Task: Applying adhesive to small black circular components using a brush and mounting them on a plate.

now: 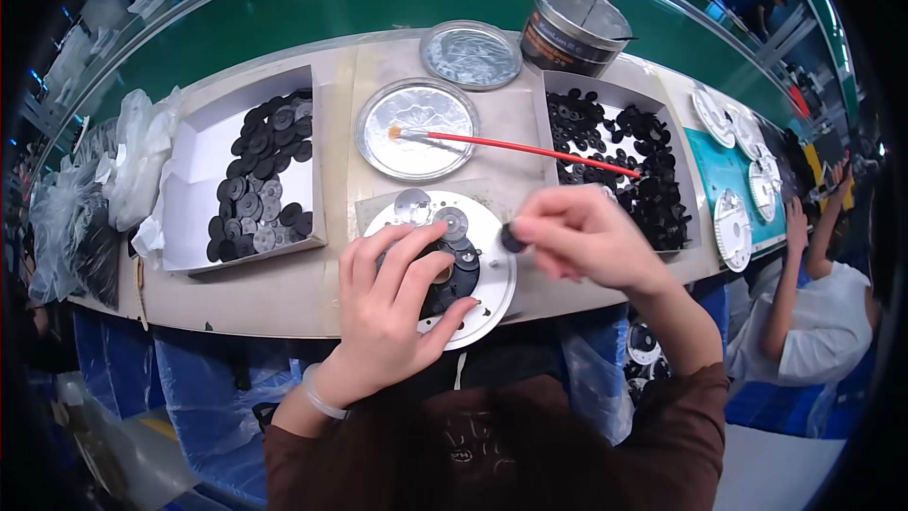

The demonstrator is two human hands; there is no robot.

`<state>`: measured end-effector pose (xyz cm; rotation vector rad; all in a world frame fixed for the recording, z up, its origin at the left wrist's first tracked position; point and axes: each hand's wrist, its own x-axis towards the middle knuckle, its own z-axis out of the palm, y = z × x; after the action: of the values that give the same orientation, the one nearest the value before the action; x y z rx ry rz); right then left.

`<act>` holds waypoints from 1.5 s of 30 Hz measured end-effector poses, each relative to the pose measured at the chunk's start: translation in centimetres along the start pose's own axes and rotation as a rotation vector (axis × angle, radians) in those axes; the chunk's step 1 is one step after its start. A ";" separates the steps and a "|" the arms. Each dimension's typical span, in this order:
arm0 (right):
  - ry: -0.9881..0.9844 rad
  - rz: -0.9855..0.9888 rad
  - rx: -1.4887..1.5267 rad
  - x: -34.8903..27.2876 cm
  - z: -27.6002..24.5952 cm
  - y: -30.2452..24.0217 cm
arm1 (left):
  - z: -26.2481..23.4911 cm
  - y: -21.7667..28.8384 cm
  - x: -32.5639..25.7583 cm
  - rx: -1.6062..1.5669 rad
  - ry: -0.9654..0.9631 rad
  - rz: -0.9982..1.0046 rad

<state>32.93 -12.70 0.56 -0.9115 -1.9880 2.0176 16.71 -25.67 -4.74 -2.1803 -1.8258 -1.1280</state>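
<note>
A round white plate [494, 295] lies at the near edge of the table, with dark grey and black gears [463, 274] mounted on it. My left hand [392, 289] rests over its left side, fingers spread across the gears and partly hiding them. Just off the plate's right side, my right hand [582, 237] pinches a small black gear [513, 237] between thumb and fingertips. Beyond the plate sits a round lid [416, 159] smeared with clear grease, and a red-handled brush [530, 148] lies across it, its handle reaching over the right-hand box.
A white box [180, 227] of flat dark discs stands left. Another box [695, 218] on the right holds small black gears. Behind are a second lid [470, 55] and a tub [575, 28]. White plates [733, 227] lie on a teal mat far right, near another person's hands [797, 225].
</note>
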 end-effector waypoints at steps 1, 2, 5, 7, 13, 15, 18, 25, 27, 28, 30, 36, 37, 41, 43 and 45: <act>-0.063 0.093 0.050 0.8 0.4 0.2 | 0.0 0.1 0.1 0.000 0.002 -0.005; -0.096 0.130 0.103 1.6 0.6 0.8 | 0.0 0.2 0.1 0.000 0.003 -0.013; -0.162 0.162 0.167 2.7 0.7 1.6 | 0.0 0.2 0.1 -0.013 0.000 -0.023; -0.194 0.235 0.181 2.9 0.6 1.5 | 0.1 0.1 0.0 -0.013 -0.002 -0.032; -0.181 0.223 0.206 3.1 0.4 1.9 | 0.1 0.0 -0.1 -0.015 -0.015 -0.040; -0.192 0.222 0.208 3.2 0.4 2.0 | 0.1 0.1 -0.1 -0.013 -0.018 -0.040; -0.180 0.226 0.168 2.9 0.6 1.3 | 0.1 0.0 0.0 -0.003 0.006 -0.026; 0.209 -0.125 -0.428 1.1 -0.2 -0.1 | 0.0 0.1 0.0 -0.004 0.001 -0.038; 0.387 -0.113 -0.513 -0.3 -1.8 -0.2 | 0.0 0.2 0.0 0.010 -0.016 -0.026; 0.450 -0.127 -0.667 -1.0 -2.9 0.1 | 0.0 0.2 -0.1 0.027 -0.025 -0.008; 0.463 -0.030 -0.703 -2.4 -4.0 0.7 | 0.1 0.2 0.0 0.041 -0.035 0.013; 0.504 0.011 -0.948 -2.7 -5.3 3.9 | 0.1 0.4 0.2 -0.012 -0.032 0.011; 0.517 -0.001 -0.927 -2.2 -5.5 4.5 | 0.1 0.4 0.2 -0.013 -0.022 0.004; 0.443 0.074 -0.987 -1.0 -5.9 4.2 | 0.3 0.3 0.2 -0.005 0.008 -0.010; 0.442 0.049 -0.994 -1.1 -5.7 3.9 | 0.3 0.2 0.3 0.003 0.018 -0.009; 0.436 0.020 -1.002 -0.9 -5.8 4.0 | 0.5 0.3 0.4 -0.014 0.026 -0.013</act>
<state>37.87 -8.68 -2.51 -1.3555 -2.6400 0.5993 17.17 -25.21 -4.77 -2.1534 -1.8300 -1.1700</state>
